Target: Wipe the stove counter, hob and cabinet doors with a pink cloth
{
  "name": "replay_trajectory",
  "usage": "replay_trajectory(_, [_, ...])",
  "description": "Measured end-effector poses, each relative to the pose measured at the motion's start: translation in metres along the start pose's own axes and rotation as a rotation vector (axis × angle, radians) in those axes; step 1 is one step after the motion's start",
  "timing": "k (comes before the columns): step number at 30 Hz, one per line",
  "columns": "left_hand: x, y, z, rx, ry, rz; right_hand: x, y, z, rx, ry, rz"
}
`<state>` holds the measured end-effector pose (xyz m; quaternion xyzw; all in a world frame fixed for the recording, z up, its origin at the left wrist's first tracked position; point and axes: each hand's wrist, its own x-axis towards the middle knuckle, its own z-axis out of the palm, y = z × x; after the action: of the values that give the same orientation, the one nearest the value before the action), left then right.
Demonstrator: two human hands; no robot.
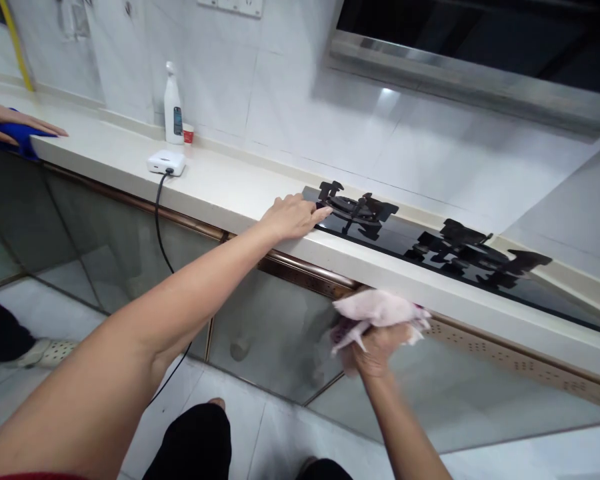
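Observation:
My left hand (294, 217) lies on the white countertop (230, 193), fingers stretched out, its tips at the left edge of the black gas stove (405, 247). Nothing is in it. Lower and to the right, my right hand (377, 348) grips a pale pink cloth (375, 308), bunched up and partly hiding the fingers. The cloth is in front of the glass cabinet doors (275, 327), just below the counter's front edge; it is slightly blurred, and whether it touches the cabinet I cannot tell.
Another person's hand (25, 123) presses a blue cloth (17, 137) on the counter at far left. A white spray bottle (173, 107), a red paper cup (189, 135) and a white device (167, 162) with a hanging black cable (159, 220) stand between. A range hood (455, 73) overhangs the stove.

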<state>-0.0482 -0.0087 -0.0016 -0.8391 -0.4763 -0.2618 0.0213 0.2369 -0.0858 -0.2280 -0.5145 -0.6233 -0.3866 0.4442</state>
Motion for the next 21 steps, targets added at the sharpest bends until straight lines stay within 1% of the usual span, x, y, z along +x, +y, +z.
replay_trajectory(1, [0.0,0.0,0.0,-0.005,0.001,0.0,0.004,-0.024,0.009,-0.008,0.023,-0.076])
replay_trajectory(3, [0.001,-0.001,0.001,-0.012,0.012,0.002,0.018,-0.078,0.027,0.001,-0.016,-0.213])
replay_trajectory(4, [0.001,-0.002,0.001,-0.014,0.018,0.003,0.027,-0.106,0.036,0.008,-0.038,-0.234])
replay_trajectory(6, [0.001,-0.003,0.002,-0.014,0.026,0.007,0.046,-0.16,0.054,0.03,-0.077,-0.204])
replay_trajectory(8, [0.0,-0.003,0.003,0.006,0.03,0.011,0.064,-0.205,0.074,0.08,-0.225,-0.239])
replay_trajectory(9, [0.0,-0.003,0.004,0.024,0.038,0.014,0.071,-0.222,0.083,0.114,-0.303,-0.273])
replay_trajectory(11, [-0.001,-0.003,0.005,0.069,0.079,0.033,0.081,-0.242,0.098,0.171,-0.428,-0.353])
replay_trajectory(13, [-0.001,-0.003,0.005,0.109,0.145,0.052,0.085,-0.241,0.103,0.202,-0.467,-0.447])
replay_trajectory(15, [-0.002,-0.003,0.003,0.137,0.207,0.064,0.084,-0.222,0.097,0.198,-0.402,-0.549])
replay_trajectory(16, [-0.004,-0.002,0.003,0.144,0.23,0.07,0.082,-0.206,0.09,0.183,-0.332,-0.587])
replay_trajectory(18, [-0.014,0.0,0.005,0.14,0.277,0.096,0.075,-0.165,0.072,0.127,-0.164,-0.604])
replay_trajectory(20, [-0.034,0.005,0.018,0.117,0.365,0.135,0.063,-0.115,0.05,0.065,-0.048,-0.566])
replay_trajectory(21, [-0.047,0.01,0.029,0.098,0.418,0.154,0.055,-0.088,0.039,0.035,-0.027,-0.538])
